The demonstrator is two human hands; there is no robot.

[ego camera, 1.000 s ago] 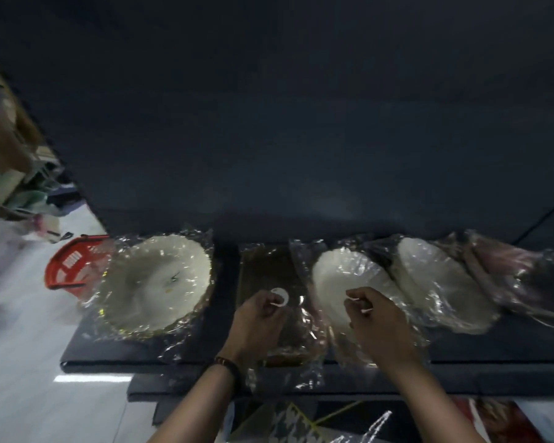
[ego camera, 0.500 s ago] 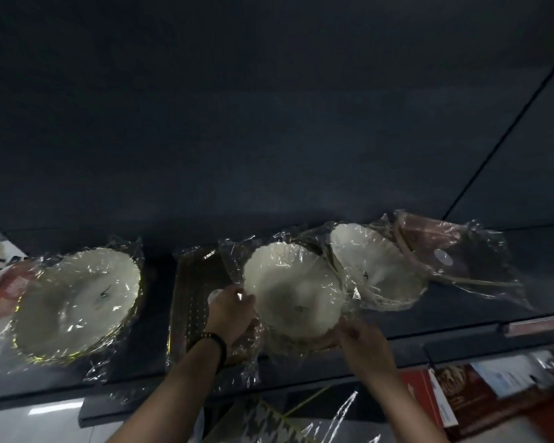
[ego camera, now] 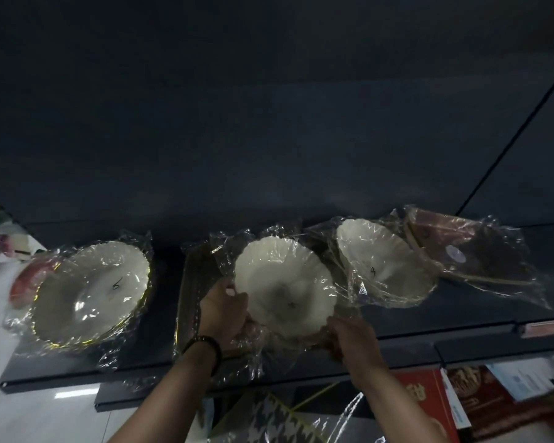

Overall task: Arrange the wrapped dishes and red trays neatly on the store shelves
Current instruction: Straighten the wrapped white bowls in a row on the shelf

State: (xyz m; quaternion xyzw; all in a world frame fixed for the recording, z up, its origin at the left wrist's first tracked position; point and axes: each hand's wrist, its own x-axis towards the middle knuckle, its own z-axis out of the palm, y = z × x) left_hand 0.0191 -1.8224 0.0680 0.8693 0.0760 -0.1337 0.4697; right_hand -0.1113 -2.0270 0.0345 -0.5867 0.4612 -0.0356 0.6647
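Dish (ego camera: 285, 282), wrapped, sitting mid-shelf (ego camera: 61, 375): left hand (ego camera: 224, 310) gripping its rim at 9 o'clock, right hand (ego camera: 349, 335), shifting down from the top, gripping at 5 o'clock; likely straightening it in line

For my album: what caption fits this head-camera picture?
The left hand and right hand grip the middle dish on the shelf, between a left dish and right dish.

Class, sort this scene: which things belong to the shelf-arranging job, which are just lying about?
Job: middle white scalloped dish in clear wrap, gripped by left hand and right hand; gold-rimmed wrapped white dish; right wrapped white dish; dark red wrapped tray; dark shelf.
Lying about: red printed box; houndstooth-patterned sheet.
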